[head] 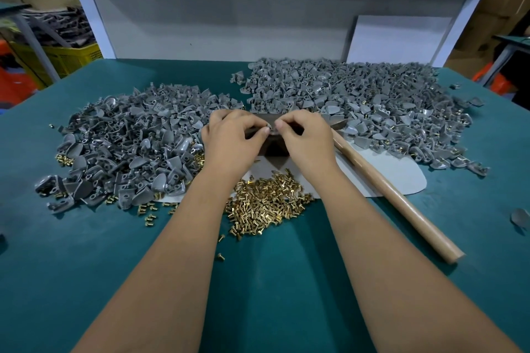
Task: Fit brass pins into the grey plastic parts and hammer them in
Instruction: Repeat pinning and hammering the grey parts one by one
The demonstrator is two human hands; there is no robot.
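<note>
A: Closest to us is the teal mat [272, 295] covering the bench, with our two bare forearms reaching forward over it.

B: Just beyond, we see the heap of brass pins [266, 200] between our arms, some lying on the mat and some on a pale grey sheet [395, 178]. A few strays sit to the left.

A: On the right, the wooden hammer handle [395, 195] runs diagonally across that sheet and the mat. Its far end passes behind our right hand, so we cannot see the head properly.

B: Then our hands. Our left hand [232, 137] has its fingers curled, thumb and forefinger pinched together. Our right hand [307, 137] is curled the same way, its fingertips meeting the left ones.

A: Between them we hold a small grey part [271, 130], mostly hidden by the fingers. Whether a pin is in there too, we cannot tell. A dark block [275, 149] sits right under our hands.

B: Either side lie the grey plastic parts: a left pile [129, 137] and a bigger right pile [372, 100], which has brass glinting in it here and there.

A: Behind the bench we see a light grey back panel [229, 17] framed by white posts, under a white shelf.

B: Far left there is a yellow crate [66, 57] holding dark pieces, and cardboard boxes [502, 8] at far right.
</note>
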